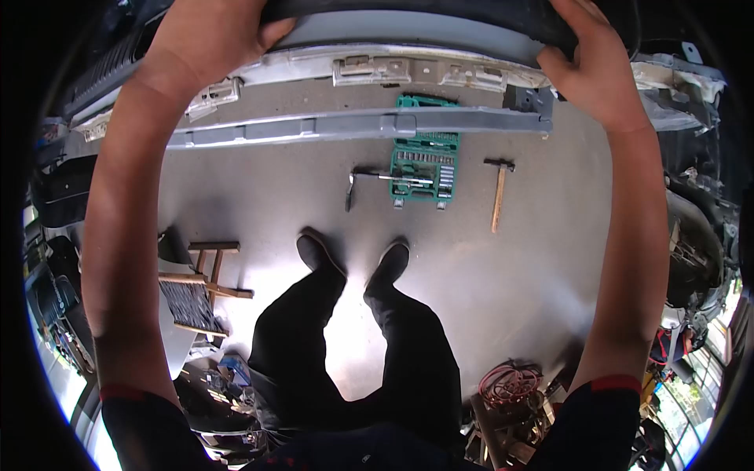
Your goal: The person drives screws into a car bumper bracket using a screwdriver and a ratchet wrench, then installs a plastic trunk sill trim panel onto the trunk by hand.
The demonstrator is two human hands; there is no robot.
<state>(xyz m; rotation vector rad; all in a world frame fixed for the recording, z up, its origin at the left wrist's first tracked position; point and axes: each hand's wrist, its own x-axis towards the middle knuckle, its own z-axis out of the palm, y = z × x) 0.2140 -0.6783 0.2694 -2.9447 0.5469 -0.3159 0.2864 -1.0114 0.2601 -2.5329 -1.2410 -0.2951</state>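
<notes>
At the top of the head view, a long black strip (pixel 424 8) runs along a grey vehicle body panel (pixel 408 25). My left hand (pixel 208 43) is closed round its left end, the thumb showing at the edge and the other fingers out of frame. On the right end, my right hand (pixel 593 67) grips with thumb and fingers bent round the edge. Below the panel sits a whitish metal crossmember with brackets (pixel 373 71). A separate grey metal beam (pixel 330 125) crosses lower down, apart from both hands.
On the floor lie a green socket set case (pixel 424 169), a ratchet wrench (pixel 350 192) and a hammer (pixel 498 196). A wooden folding stool (pixel 206 286) stands left of my legs. Coiled red hose or cable (pixel 510 383) is at lower right. Vehicle parts (pixel 691 235) flank the right side.
</notes>
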